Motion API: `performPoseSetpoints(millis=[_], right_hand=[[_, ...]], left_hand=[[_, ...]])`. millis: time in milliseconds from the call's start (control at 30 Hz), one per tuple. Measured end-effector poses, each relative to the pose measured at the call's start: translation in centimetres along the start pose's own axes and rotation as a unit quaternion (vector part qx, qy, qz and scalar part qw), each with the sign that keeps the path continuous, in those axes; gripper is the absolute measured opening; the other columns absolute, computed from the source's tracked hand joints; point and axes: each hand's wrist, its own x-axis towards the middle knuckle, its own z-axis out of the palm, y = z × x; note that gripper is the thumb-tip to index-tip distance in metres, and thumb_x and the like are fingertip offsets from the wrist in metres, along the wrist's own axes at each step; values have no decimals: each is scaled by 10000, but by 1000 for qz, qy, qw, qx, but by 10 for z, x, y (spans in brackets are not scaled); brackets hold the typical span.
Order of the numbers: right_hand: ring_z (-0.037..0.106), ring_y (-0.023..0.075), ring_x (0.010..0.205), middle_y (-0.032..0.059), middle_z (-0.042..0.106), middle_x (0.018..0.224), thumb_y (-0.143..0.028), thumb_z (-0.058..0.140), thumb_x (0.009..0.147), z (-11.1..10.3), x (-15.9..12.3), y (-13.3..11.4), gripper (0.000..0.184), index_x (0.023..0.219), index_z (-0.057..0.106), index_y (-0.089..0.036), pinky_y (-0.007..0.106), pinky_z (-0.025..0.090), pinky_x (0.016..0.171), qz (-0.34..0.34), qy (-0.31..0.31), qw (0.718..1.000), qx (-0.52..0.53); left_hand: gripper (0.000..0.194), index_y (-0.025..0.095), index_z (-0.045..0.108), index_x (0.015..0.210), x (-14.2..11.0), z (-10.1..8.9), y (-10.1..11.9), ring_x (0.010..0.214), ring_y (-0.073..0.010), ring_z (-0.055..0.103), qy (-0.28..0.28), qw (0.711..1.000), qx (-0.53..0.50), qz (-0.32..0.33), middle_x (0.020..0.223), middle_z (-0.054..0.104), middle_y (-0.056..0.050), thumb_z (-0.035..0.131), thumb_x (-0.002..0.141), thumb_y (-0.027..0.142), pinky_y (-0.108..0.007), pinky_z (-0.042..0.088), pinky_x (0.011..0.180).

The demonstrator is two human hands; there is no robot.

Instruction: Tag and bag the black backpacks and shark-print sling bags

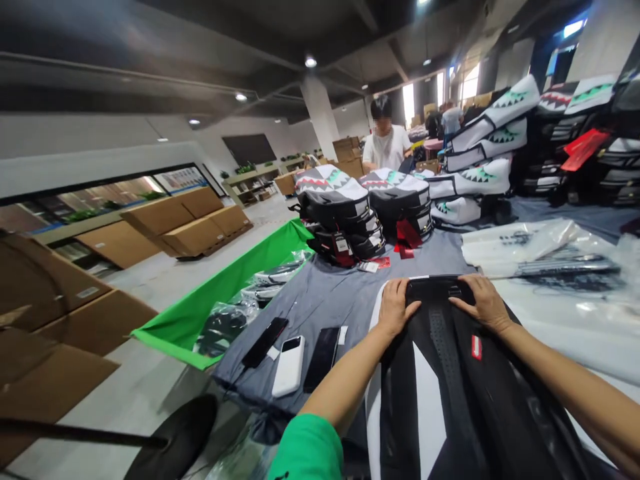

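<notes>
A black backpack (465,400) with a white panel and a small red label lies in front of me on the grey-covered table. My left hand (396,308) grips its far edge on the left, thumb on the near face and fingers over the top. On the right side of that same edge, my right hand (484,303) holds on in a like way. Between the two hands runs the dark top rim of the backpack. The fingertips behind the edge are hidden.
Stacked backpacks (335,210) with red tags stand at the table's far side, more piled rightward. Phones (321,360) and a white power bank (289,367) lie left. Clear plastic bags (555,260) cover the right. A green-lined bin (200,327) adjoins the table. A person (387,143) stands opposite.
</notes>
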Motion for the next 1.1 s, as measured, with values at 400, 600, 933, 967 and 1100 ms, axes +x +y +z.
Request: performPoseSetpoints(millis=[400, 600, 933, 967, 1100], right_hand=[[635, 286, 1084, 119, 688, 1155, -446, 513, 981, 17, -31, 9, 318, 1162, 623, -210, 422, 535, 923, -14, -227, 972, -58], [626, 312, 941, 160, 665, 991, -557, 419, 997, 61, 17, 28, 438, 1053, 623, -172, 419, 511, 797, 36, -250, 962, -107], [620, 329, 992, 177, 670, 1067, -341, 419, 972, 64, 28, 30, 311, 1080, 652, -166, 452, 517, 843, 34, -243, 963, -108], [621, 319, 1053, 162, 672, 1136, -274, 430, 951, 58, 33, 34, 292, 1110, 658, -187, 442, 513, 887, 25, -247, 964, -99], [599, 328, 1198, 146, 639, 1310, -172, 598, 796, 42, 62, 65, 483, 1277, 617, -209, 428, 509, 940, 16, -284, 955, -83]], left_hand=[[283, 176, 643, 1159, 1, 28, -22, 1121, -296, 613, -163, 984, 68, -16, 1127, 671, -117, 673, 918, 320, -451, 485, 1022], [406, 187, 658, 1255, 45, 27, -15, 1198, -334, 604, -189, 977, 65, -74, 1252, 657, -151, 576, 967, 462, -479, 465, 1052], [742, 383, 412, 1531, -1, 46, 46, 1562, -397, 10, -229, 962, -3, -151, 1693, 175, -91, 338, 918, 793, -690, 93, 1205], [720, 390, 418, 1526, -3, 48, 45, 1563, -391, 3, -212, 965, -4, -151, 1697, 160, -86, 342, 927, 780, -680, 88, 1212], [673, 393, 440, 1515, -12, 54, 43, 1559, -409, 20, -166, 976, -7, -141, 1697, 169, -82, 331, 950, 744, -692, 97, 1211]])
